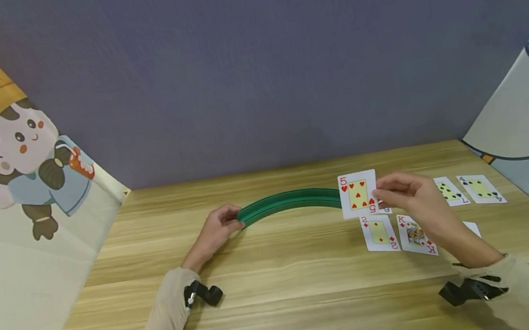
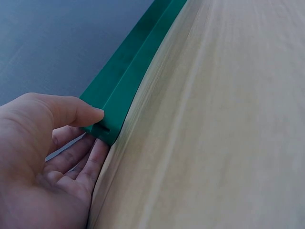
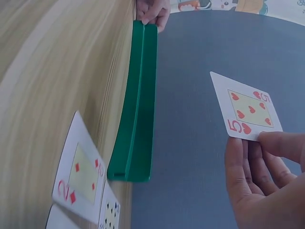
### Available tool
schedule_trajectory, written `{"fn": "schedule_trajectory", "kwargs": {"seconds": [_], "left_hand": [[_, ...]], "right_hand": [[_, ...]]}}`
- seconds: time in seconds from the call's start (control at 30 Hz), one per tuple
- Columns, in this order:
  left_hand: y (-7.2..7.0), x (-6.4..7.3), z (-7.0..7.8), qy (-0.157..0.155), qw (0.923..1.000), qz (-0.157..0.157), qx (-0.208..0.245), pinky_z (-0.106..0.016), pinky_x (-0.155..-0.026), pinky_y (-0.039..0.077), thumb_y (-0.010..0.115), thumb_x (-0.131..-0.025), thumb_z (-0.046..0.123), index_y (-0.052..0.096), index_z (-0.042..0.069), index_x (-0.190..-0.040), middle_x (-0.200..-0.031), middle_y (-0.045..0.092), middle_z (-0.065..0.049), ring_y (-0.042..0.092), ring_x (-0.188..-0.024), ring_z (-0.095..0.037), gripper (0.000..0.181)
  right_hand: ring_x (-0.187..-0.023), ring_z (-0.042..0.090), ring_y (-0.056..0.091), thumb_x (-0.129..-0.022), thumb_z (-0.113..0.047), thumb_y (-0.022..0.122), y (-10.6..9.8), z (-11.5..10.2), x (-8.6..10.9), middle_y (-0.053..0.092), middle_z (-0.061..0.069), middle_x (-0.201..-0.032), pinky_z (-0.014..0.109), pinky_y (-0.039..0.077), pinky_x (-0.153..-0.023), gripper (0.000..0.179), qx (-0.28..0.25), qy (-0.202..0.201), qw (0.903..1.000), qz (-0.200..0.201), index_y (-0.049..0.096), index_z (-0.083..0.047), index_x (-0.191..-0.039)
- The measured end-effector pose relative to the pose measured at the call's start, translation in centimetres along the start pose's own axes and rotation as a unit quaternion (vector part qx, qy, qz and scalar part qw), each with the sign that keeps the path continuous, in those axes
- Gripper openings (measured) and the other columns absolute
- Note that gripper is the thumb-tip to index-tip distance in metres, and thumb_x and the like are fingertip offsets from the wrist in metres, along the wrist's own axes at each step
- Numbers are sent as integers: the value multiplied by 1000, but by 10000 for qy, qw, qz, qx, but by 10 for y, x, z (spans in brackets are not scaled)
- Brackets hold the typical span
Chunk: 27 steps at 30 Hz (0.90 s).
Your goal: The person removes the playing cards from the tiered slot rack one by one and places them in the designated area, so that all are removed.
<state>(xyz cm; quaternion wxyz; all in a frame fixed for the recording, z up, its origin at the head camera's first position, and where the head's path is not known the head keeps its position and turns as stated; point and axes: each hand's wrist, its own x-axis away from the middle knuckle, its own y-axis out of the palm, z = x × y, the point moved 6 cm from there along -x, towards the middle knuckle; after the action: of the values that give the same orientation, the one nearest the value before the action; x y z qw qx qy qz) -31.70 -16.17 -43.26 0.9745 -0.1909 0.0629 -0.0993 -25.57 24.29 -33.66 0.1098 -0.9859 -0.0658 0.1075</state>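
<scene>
A curved green card holder with a lengthwise groove stands on the wooden table. At its left end my left hand pinches it, thumb on top and fingers beneath, as the left wrist view shows. My right hand pinches the five of hearts by its edge, face toward me. That card is raised near the holder's right end, apart from it in the right wrist view. No card shows in the groove.
Face-up on the table at right lie the two of diamonds, king of diamonds, a seven and a four. Other cards are partly hidden by my right hand. A dark blue-grey panel rises behind the table.
</scene>
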Motion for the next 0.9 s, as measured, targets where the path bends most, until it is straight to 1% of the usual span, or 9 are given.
{"fn": "schedule_trajectory", "kwargs": {"seconds": [0.13,0.23,0.37,0.47,0.57,0.77,0.83,0.9], "left_hand": [[-1,2,-1,7,10000,-89,-14,-38,-93,55,66,-91,-3,60,-9,-123,-121,62,-27,61,-110,-39,33],[-2,3,-1,19,9999,-98,-23,-37,-93,55,66,-91,-4,60,-9,-123,-120,62,-27,61,-110,-38,33],[-2,6,-1,53,10000,-49,-20,-34,-92,55,68,-91,-1,62,-5,-122,-120,63,-23,62,-109,-35,32],[-2,7,0,81,10000,-23,-11,-33,-92,55,69,-90,1,63,-3,-121,-119,64,-20,63,-108,-32,31],[-2,7,1,119,9999,-12,16,-34,-92,55,69,-90,1,63,-3,-120,-118,64,-20,63,-108,-31,31],[-2,7,0,60,10000,-29,22,-35,-93,55,69,-90,0,63,-2,-121,-119,64,-19,63,-108,-31,32],[-2,8,0,49,10000,-41,26,-36,-93,55,69,-90,1,63,-2,-122,-120,64,-20,63,-108,-32,33],[-2,8,0,38,10000,-49,57,-37,-94,54,69,-90,0,62,-3,-123,-121,63,-21,62,-110,-33,33]], "right_hand": [[-81,12,70,-94,-14,69,-8,2,11,72,-2,-95,24,60,-74,25,-61,-3,9999,139,66,2,-112],[-79,12,70,-94,-11,69,-14,4,20,72,-2,-93,24,60,-73,22,-109,-57,9996,242,67,2,-111],[-77,11,70,-93,-6,69,-22,7,29,72,-2,-90,24,60,-71,16,-335,-127,9986,394,69,1,-107],[-77,11,70,-92,-1,68,-29,11,33,72,-2,-89,23,60,-70,14,-675,-201,9965,445,69,1,-106],[-77,10,70,-92,3,67,-36,15,36,72,-1,-89,23,60,-70,14,-891,-273,9945,486,70,1,-105],[-77,11,70,-92,5,65,-52,24,44,72,-1,-90,22,59,-69,17,-910,-247,9940,551,71,-1,-107],[-77,12,70,-93,5,64,-57,26,46,72,0,-90,22,59,-70,17,-990,-204,9934,539,71,-1,-108],[-75,12,70,-93,4,64,-62,28,49,73,0,-90,22,59,-69,17,-960,-139,9938,551,70,-1,-108]]}}
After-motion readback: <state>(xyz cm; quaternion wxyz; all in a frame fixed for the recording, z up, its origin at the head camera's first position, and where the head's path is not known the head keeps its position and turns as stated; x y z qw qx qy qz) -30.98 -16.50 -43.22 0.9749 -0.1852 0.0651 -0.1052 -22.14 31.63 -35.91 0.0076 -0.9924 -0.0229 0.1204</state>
